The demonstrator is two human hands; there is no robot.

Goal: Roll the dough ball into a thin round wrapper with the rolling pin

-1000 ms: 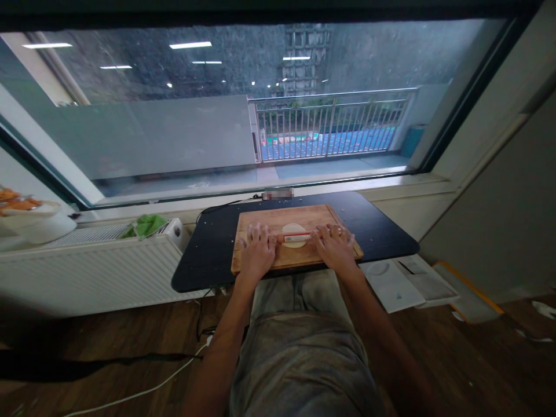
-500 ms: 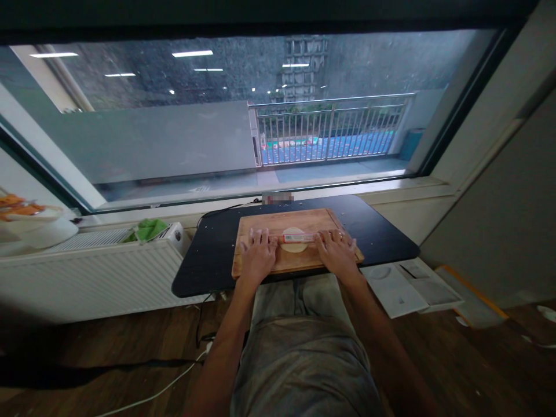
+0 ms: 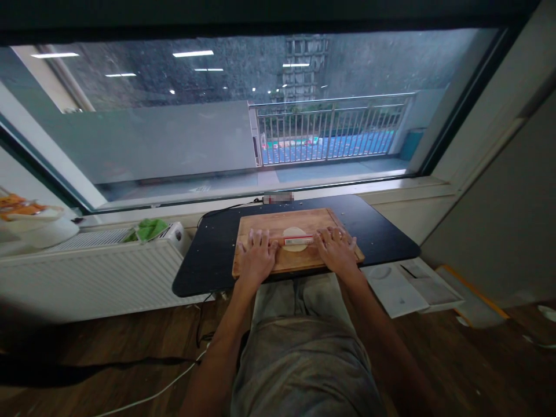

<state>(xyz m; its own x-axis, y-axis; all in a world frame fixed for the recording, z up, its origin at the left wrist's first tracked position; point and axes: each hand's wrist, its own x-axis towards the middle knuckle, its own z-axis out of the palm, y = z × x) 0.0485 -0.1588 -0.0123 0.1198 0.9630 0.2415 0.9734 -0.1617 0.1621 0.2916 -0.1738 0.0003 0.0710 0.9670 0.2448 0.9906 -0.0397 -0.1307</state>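
Observation:
A wooden cutting board (image 3: 260,223) lies on a small black table (image 3: 377,234) below the window. On the board sits a flat round piece of pale dough (image 3: 294,233). A thin rolling pin with a red and white label (image 3: 297,240) lies across the dough. My left hand (image 3: 257,255) presses flat on the pin's left end, fingers stretched out. At the pin's right end my right hand (image 3: 336,250) rests the same way, fingers spread and flat.
A white radiator (image 3: 87,272) with a green cloth (image 3: 147,229) stands left of the table. A white bowl (image 3: 37,229) sits at far left. White papers (image 3: 403,289) lie on the wooden floor at right. Cables (image 3: 143,394) run across the floor.
The pin and both hands rolled slightly away from me over the dough, then slightly back. The camera tilted up a little early on.

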